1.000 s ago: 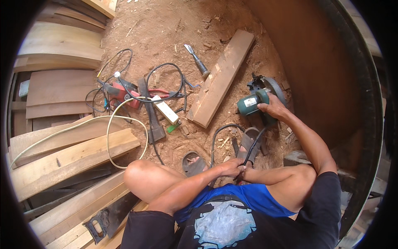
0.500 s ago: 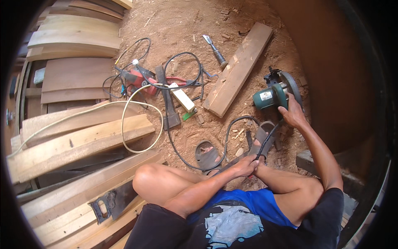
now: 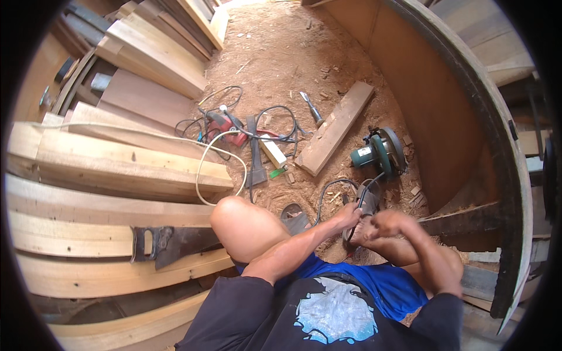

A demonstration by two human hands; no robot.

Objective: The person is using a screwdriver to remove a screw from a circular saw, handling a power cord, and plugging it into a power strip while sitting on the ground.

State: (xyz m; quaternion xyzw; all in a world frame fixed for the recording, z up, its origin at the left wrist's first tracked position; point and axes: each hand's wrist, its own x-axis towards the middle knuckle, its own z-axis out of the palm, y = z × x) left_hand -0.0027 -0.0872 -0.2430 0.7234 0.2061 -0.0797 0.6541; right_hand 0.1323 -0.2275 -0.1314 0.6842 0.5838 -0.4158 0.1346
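My left hand (image 3: 347, 216) is closed round the black power cord (image 3: 324, 188), in front of my sandalled foot. Close beside it, my right hand (image 3: 386, 223) is bent over my lower leg near the cord, its fingers smeared by motion. Whether it grips anything cannot be made out. The cord runs to a green circular saw (image 3: 367, 155), which rests on the sawdust floor ahead, its round guard and blade side turned to the right. Neither hand touches the saw.
A brown board (image 3: 336, 127) lies beyond the saw, with a chisel (image 3: 312, 108) next to it. Further left are a red power tool (image 3: 221, 126), a white extension socket (image 3: 273, 153) and a hatchet (image 3: 256, 167). Stacked planks (image 3: 134, 158) carry a handsaw (image 3: 170, 243). A curved wooden panel (image 3: 433, 99) stands right.
My right hand has let go of the circular saw and come back beside my left hand. The left still grips the cord. My view has shifted, showing more planks and the panel's rim.
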